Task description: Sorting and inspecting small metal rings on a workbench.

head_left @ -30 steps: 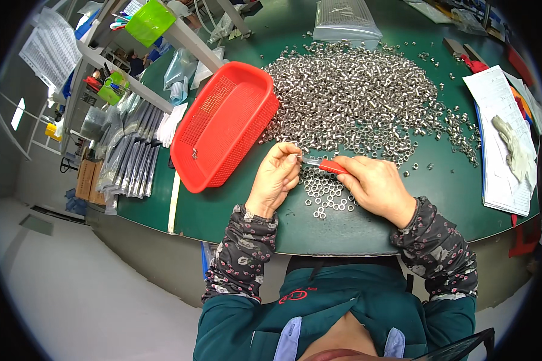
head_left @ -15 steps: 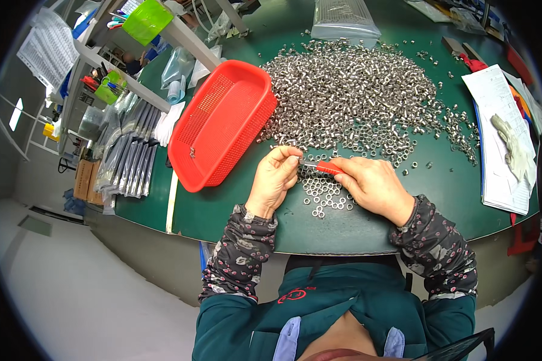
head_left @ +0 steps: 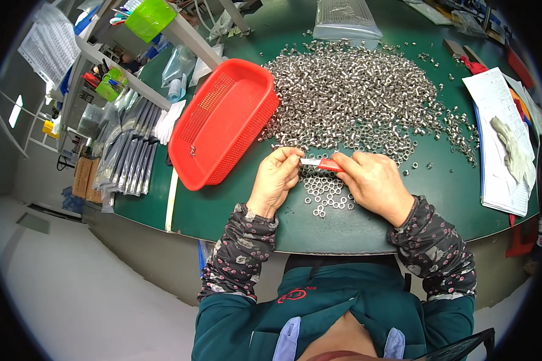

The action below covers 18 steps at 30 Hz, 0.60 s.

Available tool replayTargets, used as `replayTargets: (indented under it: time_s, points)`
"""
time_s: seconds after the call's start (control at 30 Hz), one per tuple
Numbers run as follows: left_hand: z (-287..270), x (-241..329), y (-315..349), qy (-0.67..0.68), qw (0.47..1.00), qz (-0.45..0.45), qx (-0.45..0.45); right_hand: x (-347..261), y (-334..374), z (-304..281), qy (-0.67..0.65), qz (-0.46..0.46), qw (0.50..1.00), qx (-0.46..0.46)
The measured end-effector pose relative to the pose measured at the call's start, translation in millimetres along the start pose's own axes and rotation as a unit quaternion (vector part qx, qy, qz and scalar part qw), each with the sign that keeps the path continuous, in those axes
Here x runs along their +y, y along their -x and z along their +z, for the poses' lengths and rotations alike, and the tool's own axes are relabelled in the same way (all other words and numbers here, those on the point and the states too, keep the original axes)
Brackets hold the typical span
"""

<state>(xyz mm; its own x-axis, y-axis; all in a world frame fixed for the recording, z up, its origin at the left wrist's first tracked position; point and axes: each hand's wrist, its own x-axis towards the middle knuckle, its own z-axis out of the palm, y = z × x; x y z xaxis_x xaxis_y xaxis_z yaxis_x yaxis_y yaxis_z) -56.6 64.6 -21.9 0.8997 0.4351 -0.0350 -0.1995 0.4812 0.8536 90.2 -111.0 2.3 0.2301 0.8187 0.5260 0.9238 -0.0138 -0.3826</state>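
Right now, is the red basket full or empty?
Nearly empty: the basket is bare inside except for a few small shiny pieces.

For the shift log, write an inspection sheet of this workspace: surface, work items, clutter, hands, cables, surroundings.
Surface: green tabletop, metal rings heaped on it.
Work items: red-handled tool; red basket holding small metal pieces.
Clutter: papers at right, pale glove on top; bagged goods at left.
Hands: left hand pinched at the tool's tip, anything held unclear; right hand gripping the handle.
Cables: pale cord or hose, upper left.
Surroundings: shelf frame with green holders; grey floor.
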Motion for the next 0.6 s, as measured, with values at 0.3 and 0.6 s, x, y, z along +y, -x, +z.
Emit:
replayTargets:
  time_s: [0.3,0.6]
  points:
    - [-4.3,-1.0,0.1,0.006,1.000,-0.015,0.001,1.4,-2.3,-1.7,0.073,-0.059,0.995,0.028]
    - [-1.7,1.1,1.7,0.016,1.000,-0.026,-0.002,3.5,-2.7,-0.9,0.074,-0.070,0.994,0.050]
